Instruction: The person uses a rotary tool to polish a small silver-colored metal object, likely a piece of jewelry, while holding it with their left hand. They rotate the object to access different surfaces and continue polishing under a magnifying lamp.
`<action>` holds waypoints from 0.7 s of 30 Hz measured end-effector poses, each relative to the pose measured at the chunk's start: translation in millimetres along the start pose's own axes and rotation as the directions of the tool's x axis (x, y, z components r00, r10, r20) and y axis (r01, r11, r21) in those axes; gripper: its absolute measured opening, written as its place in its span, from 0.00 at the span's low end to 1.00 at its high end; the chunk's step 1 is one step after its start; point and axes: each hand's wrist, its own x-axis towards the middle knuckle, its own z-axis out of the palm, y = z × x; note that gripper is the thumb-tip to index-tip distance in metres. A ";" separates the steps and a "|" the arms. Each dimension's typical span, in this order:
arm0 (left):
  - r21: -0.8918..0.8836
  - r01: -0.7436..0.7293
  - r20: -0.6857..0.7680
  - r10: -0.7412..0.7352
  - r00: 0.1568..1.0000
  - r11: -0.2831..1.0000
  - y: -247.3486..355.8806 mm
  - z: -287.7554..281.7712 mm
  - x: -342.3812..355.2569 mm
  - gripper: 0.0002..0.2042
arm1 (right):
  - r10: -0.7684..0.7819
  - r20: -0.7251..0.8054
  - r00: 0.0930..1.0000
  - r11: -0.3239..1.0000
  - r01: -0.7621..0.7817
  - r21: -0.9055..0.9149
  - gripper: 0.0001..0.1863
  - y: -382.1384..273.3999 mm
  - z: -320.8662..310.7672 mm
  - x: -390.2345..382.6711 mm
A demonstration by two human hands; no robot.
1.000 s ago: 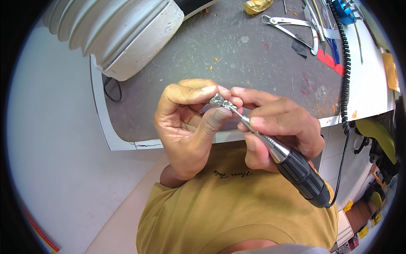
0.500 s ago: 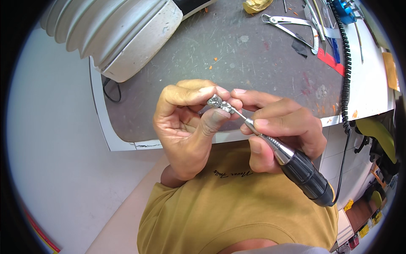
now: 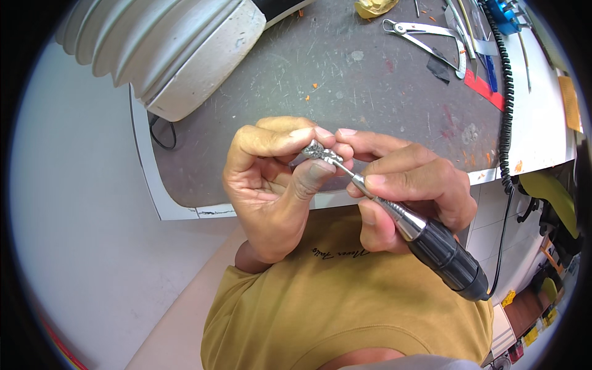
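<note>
Between thumb and fingers, my left hand (image 3: pixel 268 179) pinches a small silvery metal dental casting (image 3: pixel 316 150) with a lumpy, tooth-like surface. My right hand (image 3: pixel 419 185) grips a rotary handpiece (image 3: pixel 401 217) like a pen; its front is silver and its rear body black. The handpiece's thin shank (image 3: pixel 343 167) points up and left, its tip at the right end of the casting. Touching or just short of the metal, I cannot tell. Fingertips of both hands meet behind the casting. Part of the casting is hidden under my left fingers.
A pale ribbed suction hose with a boxy nozzle (image 3: pixel 206 68) stands at the left of the grey bench mat (image 3: pixel 259 111). At the back right lie a metal caliper (image 3: pixel 425 29), a red strip (image 3: pixel 483 90) and several slim tools. A coiled black cord (image 3: pixel 507 111) hangs over the right edge.
The handpiece tip has shifted slightly left and up along the casting, and my right fingers moved with it. My left hand holds nearly still.
</note>
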 end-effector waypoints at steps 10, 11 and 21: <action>0.095 0.016 0.035 -0.020 0.999 0.995 2.5 0.3 0.4 0.12 | 0.026 0.022 0.999 0.998 -0.027 0.049 0.13 -2.1 -2.8 0.7; 0.093 0.014 0.035 -0.018 0.999 0.996 2.0 -0.3 -0.1 0.12 | 0.025 0.027 0.999 0.999 -0.026 0.039 0.13 -1.8 -2.7 0.5; 0.084 0.013 0.044 -0.017 0.999 0.996 0.8 -1.1 0.2 0.12 | 0.037 0.032 0.999 0.999 -0.037 -0.009 0.13 -3.8 -2.4 1.0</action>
